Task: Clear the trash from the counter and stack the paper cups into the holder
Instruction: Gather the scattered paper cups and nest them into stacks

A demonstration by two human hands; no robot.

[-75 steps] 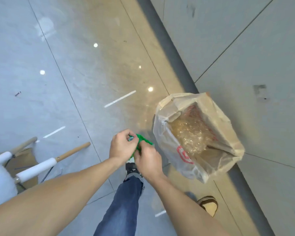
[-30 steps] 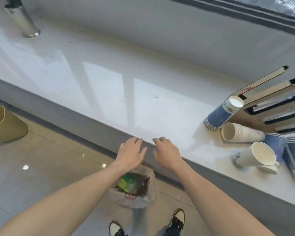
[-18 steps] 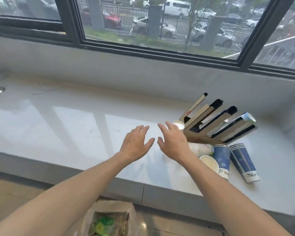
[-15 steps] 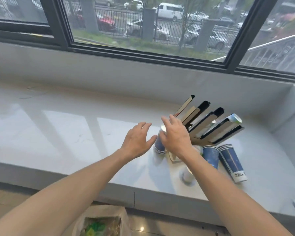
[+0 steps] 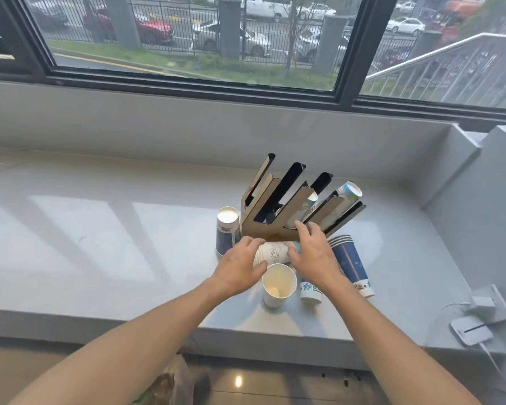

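While looking down at the glossy pale grey stone counter (image 5: pixel 100 229) below the window, possible to count one brown flat-board cup holder with black-edged slanted channels (image 5: pixel 275 220), standing near the back wall. Inside its channels, two stacks of paper cups: one with a white and light blue end sticking out at the top (image 5: pixel 348 192), one lower and half hidden (image 5: pixel 309 201).

In front of the holder, five loose cups or nested stacks, all smooth paper and cone-shaped:
- one dark blue stack standing upside down (image 5: pixel 227 233), white round bottom facing up, just left of the holder;
- one white printed stack lying on its side (image 5: pixel 272 252), between the two hands;
- one single white cup (image 5: pixel 276 285), open mouth tilted toward the camera, empty;
- one blue and white cup (image 5: pixel 310 291), partly covered by the right wrist;
- one dark blue stack lying flat (image 5: pixel 349 266), striped rims pointing to the holder.

Left hand (image 5: pixel 240 270) open, fingers loosely curved over the left end of the lying white stack, thumb beside it. Right hand (image 5: pixel 313 255) also open, fingers spread wide, thumb at the right end of the same stack. Not closed around anything; real contact hard to judge.

At the far right edge, one flat white device with cable (image 5: pixel 471 330). Below the counter, on the floor, part of one crumpled translucent plastic bag (image 5: pixel 176 384).
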